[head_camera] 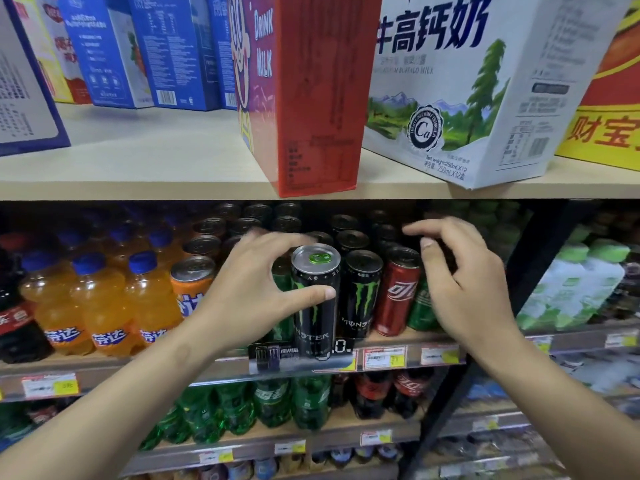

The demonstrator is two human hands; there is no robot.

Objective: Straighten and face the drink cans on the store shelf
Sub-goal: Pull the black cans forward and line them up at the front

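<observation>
Here the left hand (256, 292) grips a black can (316, 299), right hand (460, 285) seemingly free.

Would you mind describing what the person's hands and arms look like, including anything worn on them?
Both the left hand and the right hand are bare, with no gloves, rings, watch or bracelet visible. The forearms are bare too, and no sleeve shows within the frame. Nails look short and unpainted.
</observation>
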